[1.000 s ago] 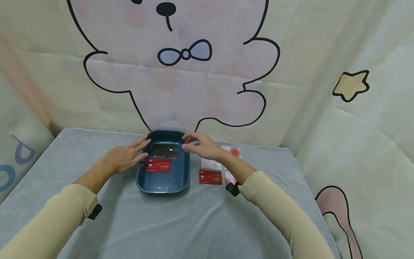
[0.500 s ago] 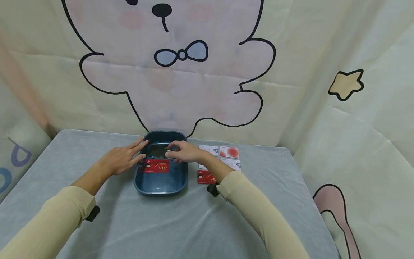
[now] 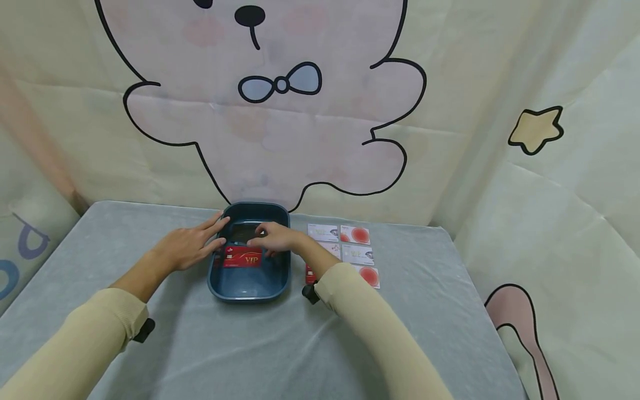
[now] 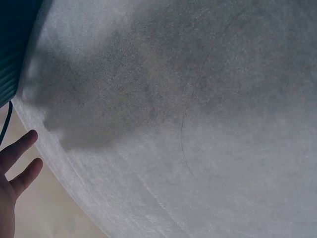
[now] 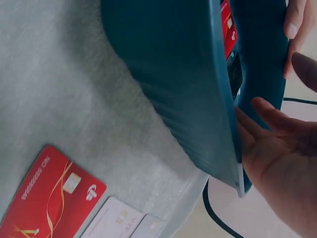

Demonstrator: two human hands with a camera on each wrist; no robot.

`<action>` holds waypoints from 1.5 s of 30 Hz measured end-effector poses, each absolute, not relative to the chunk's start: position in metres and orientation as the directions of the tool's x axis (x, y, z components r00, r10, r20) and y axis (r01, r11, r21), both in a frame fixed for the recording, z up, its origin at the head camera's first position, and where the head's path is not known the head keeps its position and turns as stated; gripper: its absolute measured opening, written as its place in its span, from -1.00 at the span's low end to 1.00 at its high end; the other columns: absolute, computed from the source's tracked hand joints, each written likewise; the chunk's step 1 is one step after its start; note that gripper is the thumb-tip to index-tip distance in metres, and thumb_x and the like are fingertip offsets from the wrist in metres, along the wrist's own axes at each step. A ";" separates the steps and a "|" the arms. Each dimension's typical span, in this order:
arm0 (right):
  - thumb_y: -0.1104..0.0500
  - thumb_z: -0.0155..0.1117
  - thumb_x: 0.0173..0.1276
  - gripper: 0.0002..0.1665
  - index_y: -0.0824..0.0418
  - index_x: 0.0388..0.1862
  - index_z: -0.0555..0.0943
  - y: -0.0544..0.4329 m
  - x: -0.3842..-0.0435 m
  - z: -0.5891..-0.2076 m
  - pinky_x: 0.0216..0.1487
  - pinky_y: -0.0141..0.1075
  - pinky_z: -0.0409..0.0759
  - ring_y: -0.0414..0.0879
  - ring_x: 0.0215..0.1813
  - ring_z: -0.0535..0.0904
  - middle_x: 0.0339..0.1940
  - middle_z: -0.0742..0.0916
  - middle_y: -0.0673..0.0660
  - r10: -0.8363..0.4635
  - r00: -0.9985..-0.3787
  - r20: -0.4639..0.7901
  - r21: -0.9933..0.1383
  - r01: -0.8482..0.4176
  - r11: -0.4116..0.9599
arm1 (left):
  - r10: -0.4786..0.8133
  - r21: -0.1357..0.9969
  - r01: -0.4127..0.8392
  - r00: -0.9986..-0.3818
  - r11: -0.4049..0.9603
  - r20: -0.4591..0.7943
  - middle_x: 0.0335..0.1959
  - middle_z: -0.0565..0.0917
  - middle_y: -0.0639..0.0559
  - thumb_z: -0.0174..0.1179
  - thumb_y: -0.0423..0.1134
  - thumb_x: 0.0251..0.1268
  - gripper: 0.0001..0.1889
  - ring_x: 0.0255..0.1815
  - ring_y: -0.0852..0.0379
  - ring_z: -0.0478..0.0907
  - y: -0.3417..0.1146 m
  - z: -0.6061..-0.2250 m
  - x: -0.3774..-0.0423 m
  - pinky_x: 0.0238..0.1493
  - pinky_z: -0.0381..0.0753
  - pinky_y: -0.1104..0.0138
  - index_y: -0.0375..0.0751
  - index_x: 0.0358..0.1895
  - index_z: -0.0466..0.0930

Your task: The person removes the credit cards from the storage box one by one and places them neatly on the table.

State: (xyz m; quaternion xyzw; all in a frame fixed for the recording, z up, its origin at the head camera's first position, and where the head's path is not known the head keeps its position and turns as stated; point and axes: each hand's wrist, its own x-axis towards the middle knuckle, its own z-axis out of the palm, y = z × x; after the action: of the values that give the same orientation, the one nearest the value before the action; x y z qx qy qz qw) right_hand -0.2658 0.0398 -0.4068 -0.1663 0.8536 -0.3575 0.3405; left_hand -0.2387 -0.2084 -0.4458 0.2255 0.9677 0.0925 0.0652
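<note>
A dark blue rectangular tray (image 3: 250,288) stands near the table's back edge. Inside it lie a red VIP card (image 3: 242,257) and, behind that, a black card (image 3: 242,232). My left hand (image 3: 187,246) touches the tray's left rim with fingers spread. Over the right rim reaches my right hand (image 3: 276,237), its bent fingers and thumb apart above the black card, partly covering it. In the right wrist view, this hand (image 5: 282,148) shows no card between thumb and fingers; the tray wall hides some fingertips.
Right of the tray, several cards lie in two columns, among them a white card (image 3: 322,232) and one with a red circle (image 3: 355,234). A red card (image 5: 54,193) lies nearest the right forearm. Grey cloth (image 3: 225,350) covers the table; a printed curtain (image 3: 340,150) hangs behind.
My right hand has moved left and down from the tray's right rim to over the black card. The left hand stays at the left rim.
</note>
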 end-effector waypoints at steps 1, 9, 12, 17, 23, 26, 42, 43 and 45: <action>-0.05 0.18 0.50 -0.30 0.32 0.44 0.30 0.038 -0.265 -0.407 0.04 -0.12 0.67 0.15 -0.01 0.70 0.24 0.54 0.28 -0.519 -0.717 -0.466 -0.713 -0.044 0.700 | 0.448 0.207 0.424 -0.890 0.882 -0.083 0.58 0.05 -0.29 -0.11 0.12 0.57 -0.32 0.16 -0.34 0.57 -0.208 -0.446 -0.239 0.08 0.56 -0.16 -0.15 0.58 0.06; -0.04 0.19 0.50 -0.38 0.29 0.37 0.37 0.026 -0.262 -0.410 0.01 -0.15 0.68 0.10 -0.07 0.68 0.12 0.59 0.22 -0.410 -0.765 -0.496 -0.627 -0.010 0.779 | 0.451 0.205 0.429 -0.889 0.880 -0.077 0.58 0.06 -0.28 -0.10 0.11 0.57 -0.32 0.14 -0.33 0.58 -0.208 -0.446 -0.238 0.06 0.56 -0.15 -0.14 0.58 0.07; -0.03 0.19 0.50 -0.39 0.28 0.37 0.38 0.024 -0.262 -0.412 0.03 -0.14 0.67 0.10 -0.07 0.68 0.09 0.60 0.22 -0.398 -0.774 -0.493 -0.624 -0.004 0.781 | 0.451 0.205 0.428 -0.889 0.880 -0.077 0.58 0.05 -0.28 -0.11 0.11 0.57 -0.32 0.15 -0.33 0.58 -0.208 -0.446 -0.238 0.07 0.56 -0.15 -0.14 0.58 0.06; -0.02 0.19 0.50 -0.40 0.30 0.36 0.40 0.022 -0.261 -0.414 0.05 -0.16 0.65 0.07 -0.07 0.67 0.04 0.63 0.20 -0.413 -0.776 -0.477 -0.626 -0.029 0.779 | 0.448 0.211 0.425 -0.891 0.880 -0.076 0.58 0.05 -0.28 -0.11 0.11 0.57 -0.32 0.14 -0.33 0.58 -0.208 -0.446 -0.238 0.06 0.57 -0.14 -0.15 0.58 0.07; -0.03 0.19 0.50 -0.42 0.28 0.33 0.43 0.018 -0.259 -0.415 0.00 -0.25 0.64 -0.06 -0.13 0.63 0.04 0.64 0.16 -0.412 -0.784 -0.464 -0.612 -0.053 0.789 | 0.447 0.216 0.422 -0.891 0.881 -0.083 0.58 0.05 -0.27 -0.12 0.13 0.57 -0.32 0.11 -0.34 0.59 -0.210 -0.445 -0.239 0.05 0.57 -0.16 -0.13 0.58 0.07; -0.02 0.20 0.49 -0.44 0.28 0.32 0.43 0.016 -0.259 -0.415 -0.05 -0.26 0.64 -0.04 -0.14 0.63 -0.01 0.64 0.15 -0.408 -0.789 -0.459 -0.623 -0.042 0.781 | 0.447 0.214 0.422 -0.891 0.881 -0.082 0.58 0.05 -0.27 -0.11 0.13 0.57 -0.32 0.10 -0.33 0.60 -0.210 -0.446 -0.240 0.03 0.58 -0.14 -0.12 0.58 0.07; 0.05 0.18 0.50 -0.57 0.31 0.17 0.44 0.020 -0.264 -0.417 0.03 -0.10 0.67 0.19 -0.01 0.70 0.02 0.61 0.33 -0.253 -0.768 -0.589 -0.738 0.383 0.555 | 0.448 0.219 0.422 -0.890 0.880 -0.086 0.59 0.04 -0.26 -0.12 0.13 0.57 -0.32 0.15 -0.33 0.57 -0.210 -0.448 -0.241 0.06 0.56 -0.15 -0.11 0.59 0.05; 0.06 0.18 0.50 -0.56 0.32 0.18 0.44 0.021 -0.264 -0.417 0.05 -0.10 0.67 0.20 0.00 0.70 0.03 0.61 0.33 -0.250 -0.761 -0.599 -0.739 0.406 0.538 | 0.446 0.220 0.420 -0.891 0.881 -0.087 0.59 0.04 -0.27 -0.11 0.13 0.57 -0.32 0.16 -0.33 0.57 -0.210 -0.448 -0.241 0.06 0.56 -0.15 -0.11 0.59 0.05; 0.05 0.18 0.49 -0.51 0.33 0.23 0.42 0.021 -0.264 -0.417 0.06 -0.10 0.66 0.21 0.01 0.70 0.02 0.60 0.34 -0.242 -0.752 -0.613 -0.738 0.436 0.516 | 0.444 0.221 0.417 -0.892 0.881 -0.086 0.59 0.05 -0.27 -0.11 0.13 0.57 -0.32 0.16 -0.33 0.57 -0.210 -0.448 -0.240 0.07 0.57 -0.15 -0.12 0.59 0.05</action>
State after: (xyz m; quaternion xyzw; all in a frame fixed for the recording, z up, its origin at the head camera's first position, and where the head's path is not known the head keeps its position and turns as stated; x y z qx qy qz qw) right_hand -0.2644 0.0209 -0.4167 0.0608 0.7985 -0.4883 0.3470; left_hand -0.2405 -0.2099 -0.4482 0.2225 0.9676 0.0988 0.0671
